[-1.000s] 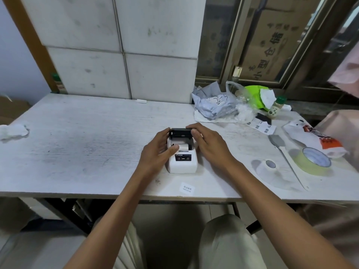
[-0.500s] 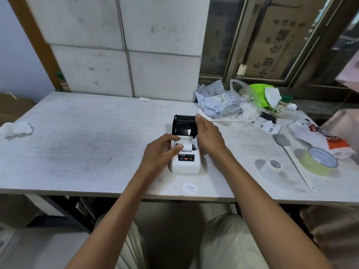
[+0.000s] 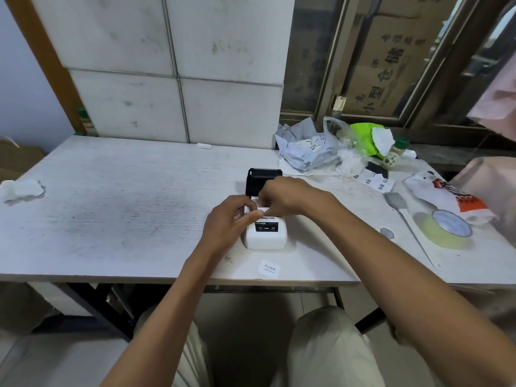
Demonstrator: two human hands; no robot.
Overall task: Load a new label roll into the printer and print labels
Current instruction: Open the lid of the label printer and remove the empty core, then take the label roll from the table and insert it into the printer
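A small white label printer (image 3: 266,237) sits near the table's front edge, its black lid (image 3: 264,177) swung open and standing upright behind it. My left hand (image 3: 227,223) grips the printer's left side, thumb lying on a white strip of label paper (image 3: 262,211) at the opening. My right hand (image 3: 287,194) reaches over the open compartment from the right, its fingertips pinched on that paper. The inside of the compartment is hidden by my hands. A loose printed label (image 3: 269,267) lies in front of the printer.
To the right lie a small white roll with a grey core (image 3: 387,233), a yellow-green tape roll (image 3: 446,229), a flat spatula (image 3: 402,208) and a printed bag (image 3: 446,195). Bags, paper slips and a small bottle (image 3: 392,155) crowd the back right. A crumpled tissue (image 3: 21,188) lies far left.
The black lid went from nearly closed to fully open. My right hand left the lid and came down over the compartment; my left thumb shifted onto the paper.
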